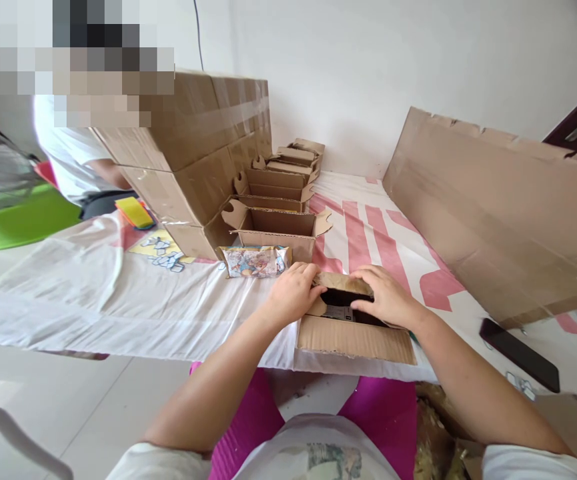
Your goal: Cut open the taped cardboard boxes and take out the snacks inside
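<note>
A small open cardboard box [358,339] stands in front of me at the table's near edge, its front flap folded out toward me. My left hand [294,291] grips the box at its left side, with the thumb near the small side flap. At the opposite end, my right hand [387,295] holds the right rim, fingers bent over the far flap and thumb inside the opening. Something with a pale printed label lies in the dark interior; its kind cannot be made out. Just beyond my left hand is a colourful printed packet [257,261].
Open cardboard boxes [281,223] stand in a row behind the packet. Stacked taped cartons [188,180] rise at left, with a person [75,157] behind them. Small tags [168,260] lie beside the stack. A large cardboard sheet [498,213] and a phone [519,353] are at right.
</note>
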Available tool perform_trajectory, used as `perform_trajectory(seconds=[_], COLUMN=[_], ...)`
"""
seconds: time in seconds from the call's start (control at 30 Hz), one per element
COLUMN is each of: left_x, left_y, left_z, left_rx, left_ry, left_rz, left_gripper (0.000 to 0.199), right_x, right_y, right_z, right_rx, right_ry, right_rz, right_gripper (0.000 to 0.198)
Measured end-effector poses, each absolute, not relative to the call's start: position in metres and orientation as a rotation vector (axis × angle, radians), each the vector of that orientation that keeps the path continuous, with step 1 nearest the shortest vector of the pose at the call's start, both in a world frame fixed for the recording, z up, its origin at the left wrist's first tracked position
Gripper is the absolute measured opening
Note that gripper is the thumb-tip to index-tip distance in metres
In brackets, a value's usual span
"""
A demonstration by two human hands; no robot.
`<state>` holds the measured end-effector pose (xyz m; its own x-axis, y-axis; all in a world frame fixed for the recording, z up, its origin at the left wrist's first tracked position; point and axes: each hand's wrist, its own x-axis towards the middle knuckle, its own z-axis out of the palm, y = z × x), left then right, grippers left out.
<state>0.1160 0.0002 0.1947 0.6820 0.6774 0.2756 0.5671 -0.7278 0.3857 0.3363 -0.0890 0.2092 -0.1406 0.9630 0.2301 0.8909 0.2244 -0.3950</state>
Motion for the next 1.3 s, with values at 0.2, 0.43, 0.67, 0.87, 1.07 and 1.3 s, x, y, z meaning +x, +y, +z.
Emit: perform_trajectory(seconds=[0.2, 0.43, 0.67, 0.87, 1.07, 1.3], left_x=[0.129, 0.136, 0.128, 0.116, 0.092, 0.066], left_y=[0.024, 0.048, 0.019, -0.013, -0.017, -0.007], left_z=[0.185, 0.166, 0.189, 0.205, 0.214, 0.198], left_rx=[2.25, 1.94, 2.473, 2.914, 2.916, 2.811], left_ry=[1.224, 1.319, 0.991, 0.39, 0.604, 1.032], left_rz=[0.752, 0.809, 1.007, 0.403, 0.603, 0.729], left_gripper=[0.013, 0.031, 0.014, 0.04, 0.039, 0.004], right_x=[0.369, 0.367, 0.34, 0.349, 0.375, 0.377], right_y=[-0.089, -0.104, -0.119, -0.125, -0.141, -0.146], right_z=[0.205, 0.198, 0.207, 0.215, 0.214, 0.205], right_rx=[-1.784, -1.633, -1.774, -1.88, -1.953, -1.772], right_ry=[-1.623, -1.739, -2.31, -2.191, -2.033, -2.015], right_rz=[-0.053, -0.374, -0.02, -0.367, -0.507, -0.341], right_gripper=[0.016, 0.022, 0.035, 0.03, 0.03, 0.035])
